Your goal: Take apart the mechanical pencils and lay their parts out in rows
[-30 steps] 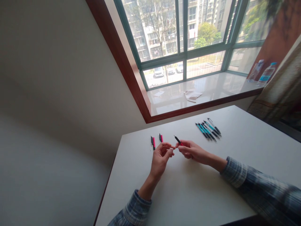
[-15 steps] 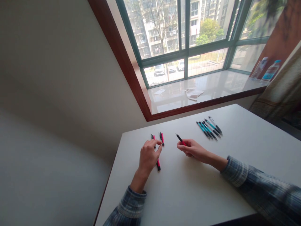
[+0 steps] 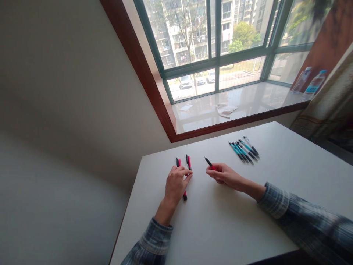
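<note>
My right hand (image 3: 223,173) holds a red and black pen (image 3: 209,162), its dark pointed end sticking out to the upper left. Thumb and index finger of my left hand (image 3: 175,184) are pinched together at the lower end of a pink-red and black pen (image 3: 189,162) lying on the table; whether they grip it is hidden. Another such pen (image 3: 178,162) lies just left of it, partly behind my fingers. Below my left hand, the black end of a further pink-red pen (image 3: 184,195) shows.
Several teal, black and clear pens (image 3: 243,150) lie side by side at the back right of the white table (image 3: 220,228). Beyond stands a window sill with a crumpled cloth (image 3: 225,110) and plastic bottles (image 3: 314,86). A wall (image 3: 82,147) is on the left.
My left hand has moved slightly down and right, and its thumb and index fingertips have come closer together by the pen's lower end. My right hand keeps its pen nearly still.
</note>
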The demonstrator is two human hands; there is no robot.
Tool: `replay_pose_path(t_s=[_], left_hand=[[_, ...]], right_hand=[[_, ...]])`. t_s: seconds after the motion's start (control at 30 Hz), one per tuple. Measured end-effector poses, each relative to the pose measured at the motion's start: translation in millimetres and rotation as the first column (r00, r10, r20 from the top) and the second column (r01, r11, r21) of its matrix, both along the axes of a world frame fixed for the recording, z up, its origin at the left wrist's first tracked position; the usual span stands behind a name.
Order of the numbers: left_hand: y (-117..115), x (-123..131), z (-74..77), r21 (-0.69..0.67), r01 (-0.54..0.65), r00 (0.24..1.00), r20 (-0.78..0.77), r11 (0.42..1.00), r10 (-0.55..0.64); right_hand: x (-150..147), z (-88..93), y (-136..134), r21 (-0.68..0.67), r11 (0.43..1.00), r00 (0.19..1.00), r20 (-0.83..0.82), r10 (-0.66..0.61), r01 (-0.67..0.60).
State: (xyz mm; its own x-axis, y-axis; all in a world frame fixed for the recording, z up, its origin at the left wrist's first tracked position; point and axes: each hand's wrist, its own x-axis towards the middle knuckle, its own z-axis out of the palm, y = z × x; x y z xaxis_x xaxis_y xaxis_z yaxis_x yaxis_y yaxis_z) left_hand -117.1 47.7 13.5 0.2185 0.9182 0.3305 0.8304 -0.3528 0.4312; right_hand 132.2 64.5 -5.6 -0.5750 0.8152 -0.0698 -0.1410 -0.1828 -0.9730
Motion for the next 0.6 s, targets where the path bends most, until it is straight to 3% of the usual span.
replay_pose_path(t_s=[0.17,0.37,0.5,0.6], left_hand=[[0,0,0.0,0.021,0.003,1.0,-0.011,1.0,-0.003],[-6,6,16.4,0.035,-0.008,0.998,-0.057,0.999,0.01],[-7,12,21.6,0.058,0.05,0.999,0.002,0.997,-0.05],[-13,20,29.2,0.05,0.115,0.983,0.137,0.992,-0.121]], right_hand=[[0,-0.2,0,-0.008,1.0,1.0,-0.005,-0.001,0.001],[-2,2.5,-1,-0.104,0.994,0.996,-0.075,-0.054,0.046],[-3,1.5,1,-0.273,0.957,0.962,-0.224,-0.158,0.094],[-4,1.5,2,-0.288,0.951,0.945,-0.264,-0.193,0.113]])
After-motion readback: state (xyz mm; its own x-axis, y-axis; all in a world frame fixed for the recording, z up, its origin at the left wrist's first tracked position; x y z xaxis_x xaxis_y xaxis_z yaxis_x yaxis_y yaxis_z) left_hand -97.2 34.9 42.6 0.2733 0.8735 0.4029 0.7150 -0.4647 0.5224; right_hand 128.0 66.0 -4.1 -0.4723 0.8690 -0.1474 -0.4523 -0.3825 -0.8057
